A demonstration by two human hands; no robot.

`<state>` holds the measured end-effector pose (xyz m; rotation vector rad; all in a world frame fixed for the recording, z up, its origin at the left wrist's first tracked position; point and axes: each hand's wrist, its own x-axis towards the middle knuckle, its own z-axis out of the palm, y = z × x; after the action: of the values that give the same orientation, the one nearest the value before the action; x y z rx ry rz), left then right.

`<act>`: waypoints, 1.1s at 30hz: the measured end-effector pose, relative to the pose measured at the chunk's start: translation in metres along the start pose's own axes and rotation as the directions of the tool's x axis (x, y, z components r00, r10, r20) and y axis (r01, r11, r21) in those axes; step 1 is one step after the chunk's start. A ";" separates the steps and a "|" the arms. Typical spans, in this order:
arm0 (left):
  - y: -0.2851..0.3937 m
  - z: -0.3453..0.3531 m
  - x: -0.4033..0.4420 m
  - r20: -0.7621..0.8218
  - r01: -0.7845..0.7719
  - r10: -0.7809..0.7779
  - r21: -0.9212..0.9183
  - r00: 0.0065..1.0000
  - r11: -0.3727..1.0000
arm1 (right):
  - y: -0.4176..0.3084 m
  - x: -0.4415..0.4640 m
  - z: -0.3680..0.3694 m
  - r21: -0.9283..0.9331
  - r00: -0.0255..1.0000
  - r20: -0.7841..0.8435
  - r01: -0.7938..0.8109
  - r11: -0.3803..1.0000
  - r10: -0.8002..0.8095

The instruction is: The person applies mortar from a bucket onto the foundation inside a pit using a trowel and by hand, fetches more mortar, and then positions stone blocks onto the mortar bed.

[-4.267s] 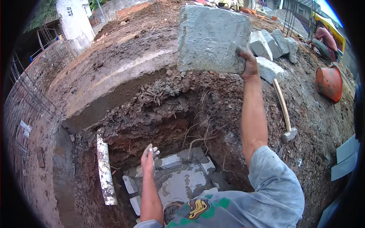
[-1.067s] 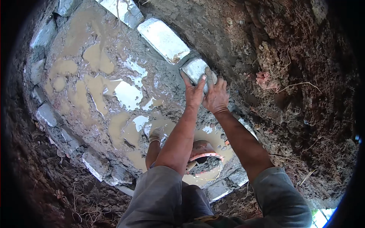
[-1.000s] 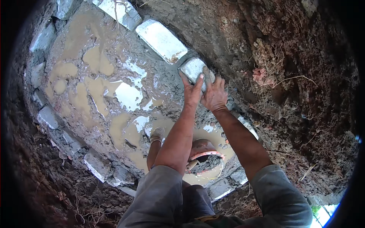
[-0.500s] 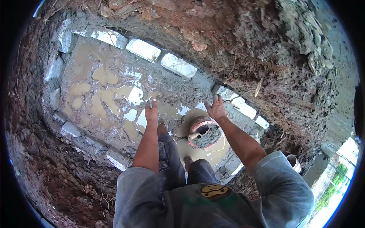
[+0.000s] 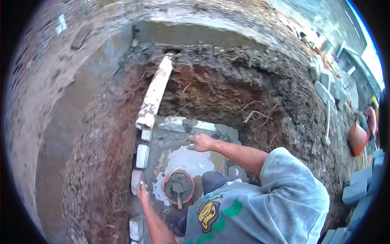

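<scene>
My left hand [image 5: 141,192] is low in the pit, fingers against or just beside a pale block [image 5: 136,181] at the left edge; it does not wrap round it. My right hand [image 5: 202,143] is stretched out over the wet mortar floor with nothing visible in it, fingers apart. Between and below the hands, a red-rimmed bucket [image 5: 178,188] holds grey mortar, with a trowel [image 5: 179,202] in it. More pale blocks [image 5: 142,156] line the left side, and another block [image 5: 172,123] lies at the far side.
A stained white pipe [image 5: 155,93] slants down into the pit at its far left corner. Roots [image 5: 258,116] stick out of the earth wall. On the right bank are a long-handled hammer [image 5: 328,118], an orange bucket [image 5: 357,139], stacked blocks [image 5: 357,185] and part of another person [image 5: 371,118].
The view has swung from the pit floor to the pit and the bank around it. My hands are farther apart: the left is beside a block, the right reaches across the puddle.
</scene>
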<state>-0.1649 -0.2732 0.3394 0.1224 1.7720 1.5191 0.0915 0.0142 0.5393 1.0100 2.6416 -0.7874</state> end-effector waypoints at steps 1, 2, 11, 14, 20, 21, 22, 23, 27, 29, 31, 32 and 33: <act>0.039 0.043 0.002 0.151 -0.045 0.039 0.039 0.988 0.998 | 0.048 -0.010 -0.016 0.071 0.982 -0.173 -0.062 0.996 0.073; 0.053 0.082 0.021 0.287 -0.117 0.080 0.113 0.955 0.987 | 0.061 -0.044 -0.063 0.214 0.956 -0.238 -0.120 0.969 0.171; 0.137 0.406 -0.006 0.743 -0.131 -0.077 0.217 0.665 0.967 | 0.270 -0.314 -0.240 0.739 -0.072 -0.672 0.002 0.674 0.737; 0.135 0.466 -0.041 0.773 -0.123 -0.156 0.290 0.615 0.949 | 0.332 -0.413 -0.279 0.741 -0.457 -0.643 -0.167 0.650 0.615; 0.126 0.488 -0.025 0.758 -0.253 -0.151 0.387 0.634 0.887 | 0.421 -0.515 -0.338 0.811 -0.651 -0.585 -0.468 0.351 0.483; 0.138 0.488 -0.033 0.715 -0.249 -0.165 0.436 0.679 0.865 | 0.436 -0.515 -0.350 0.787 -0.632 -0.617 -0.519 0.335 0.470; 0.133 0.486 -0.018 0.687 -0.232 -0.176 0.458 0.705 0.858 | 0.452 -0.514 -0.363 0.760 -0.611 -0.647 -0.566 0.320 0.457; 0.127 0.481 0.001 0.656 -0.213 -0.185 0.479 0.732 0.852 | 0.472 -0.509 -0.374 0.728 -0.579 -0.675 -0.623 0.285 0.457; 0.128 0.489 0.022 0.678 -0.290 -0.080 0.414 0.731 0.863 | 0.505 -0.472 -0.423 0.689 -0.486 -0.649 -0.701 0.184 0.585; 0.146 0.508 -0.015 0.645 -0.365 -0.075 0.520 0.760 0.772 | 0.517 -0.457 -0.443 0.631 -0.428 -0.682 -0.755 0.182 0.593; 0.161 0.514 -0.058 0.589 -0.399 -0.078 0.633 0.804 0.663 | 0.533 -0.446 -0.458 0.531 -0.377 -0.764 -0.829 0.176 0.524; 0.161 0.516 -0.066 0.559 -0.405 -0.082 0.687 0.825 0.603 | 0.543 -0.440 -0.465 0.475 -0.346 -0.801 -0.864 0.168 0.488; 0.150 0.517 -0.050 0.595 -0.435 -0.139 0.708 0.791 0.557 | 0.552 -0.438 -0.473 0.483 -0.339 -0.791 -0.857 0.180 0.510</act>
<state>0.1215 0.1534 0.5059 1.1520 1.7860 0.4712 0.7854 0.3733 0.8701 3.1459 1.3753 0.8852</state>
